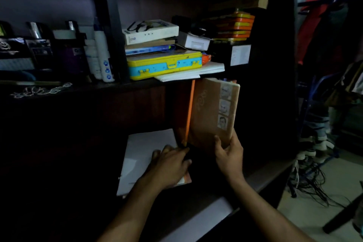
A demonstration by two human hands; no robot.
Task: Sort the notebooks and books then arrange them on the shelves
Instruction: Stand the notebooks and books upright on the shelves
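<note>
Books are only partly shelved, I judge: my right hand (228, 150) grips the brown book (213, 112) by its lower edge, standing it upright on the lower shelf (261, 179) beside an orange book (188, 112), while my left hand (170, 165) rests flat, fingers straight, on the white notebooks (143, 155) lying there, unsorted; the upper shelf pile (157, 53) looks untouched

Dim home room: cluttered dark shelf (137, 84) held lotion bottles (103, 55), boxes; clothes (318, 15) hung right.
</note>
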